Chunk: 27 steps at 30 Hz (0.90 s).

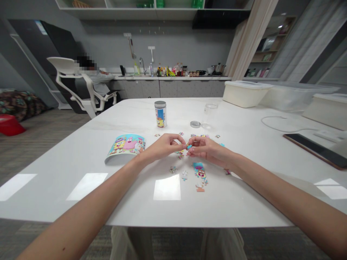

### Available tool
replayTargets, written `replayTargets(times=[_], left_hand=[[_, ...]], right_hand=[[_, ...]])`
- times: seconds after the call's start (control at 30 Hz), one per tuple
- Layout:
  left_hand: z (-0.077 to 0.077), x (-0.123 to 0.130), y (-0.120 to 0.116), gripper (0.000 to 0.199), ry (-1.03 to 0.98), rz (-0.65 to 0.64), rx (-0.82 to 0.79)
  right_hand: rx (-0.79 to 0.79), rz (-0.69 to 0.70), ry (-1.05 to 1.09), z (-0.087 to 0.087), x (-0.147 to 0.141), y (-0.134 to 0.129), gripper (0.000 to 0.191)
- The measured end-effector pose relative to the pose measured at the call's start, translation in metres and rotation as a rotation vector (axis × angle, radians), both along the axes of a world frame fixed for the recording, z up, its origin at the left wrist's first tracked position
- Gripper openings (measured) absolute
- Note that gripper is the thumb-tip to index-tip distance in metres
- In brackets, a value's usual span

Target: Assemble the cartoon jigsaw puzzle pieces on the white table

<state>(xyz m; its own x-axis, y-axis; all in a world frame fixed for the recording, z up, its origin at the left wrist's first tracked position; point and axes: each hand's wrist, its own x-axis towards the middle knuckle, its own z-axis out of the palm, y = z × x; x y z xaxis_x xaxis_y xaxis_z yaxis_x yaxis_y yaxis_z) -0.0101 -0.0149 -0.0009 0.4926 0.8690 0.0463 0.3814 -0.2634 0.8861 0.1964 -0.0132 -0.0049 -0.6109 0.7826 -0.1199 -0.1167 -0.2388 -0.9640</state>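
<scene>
Jigsaw piece (189, 147) pinched at the meeting fingertips

Judging by the pose, the step in hand is close fingertip work on this small blue piece, held just beyond the joined strip (200, 170) on the bench (130, 206). Left hand (170, 144) and right hand (207, 148) both have thumb and forefinger closed on it, the other fingers loosely curled; whether a second piece is caught there is too small to tell. Loose pieces (184, 175) lie left of the strip. The next move would seem to call for light, exact turning between the fingertips.
</scene>
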Motion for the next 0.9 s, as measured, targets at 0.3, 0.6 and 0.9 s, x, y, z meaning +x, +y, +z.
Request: replayTargets(times=[0.3,0.6,0.9], left_hand=[[0.0007,0.0008,-0.0004,0.024,-0.014,-0.017,-0.009],[0.0023,0.0016,-0.0023,0.017,-0.027,-0.032,-0.027],[0.0011,0.0012,-0.0009,0.018,-0.015,-0.013,-0.016]], right_hand=[[-0.032,0.026,0.003,-0.0025,0.0002,0.0016,0.025],[-0.022,0.082,-0.022,-0.0045,0.0007,0.0016,0.025],[-0.026,0.082,-0.032,-0.0034,0.0020,0.0008,0.025]])
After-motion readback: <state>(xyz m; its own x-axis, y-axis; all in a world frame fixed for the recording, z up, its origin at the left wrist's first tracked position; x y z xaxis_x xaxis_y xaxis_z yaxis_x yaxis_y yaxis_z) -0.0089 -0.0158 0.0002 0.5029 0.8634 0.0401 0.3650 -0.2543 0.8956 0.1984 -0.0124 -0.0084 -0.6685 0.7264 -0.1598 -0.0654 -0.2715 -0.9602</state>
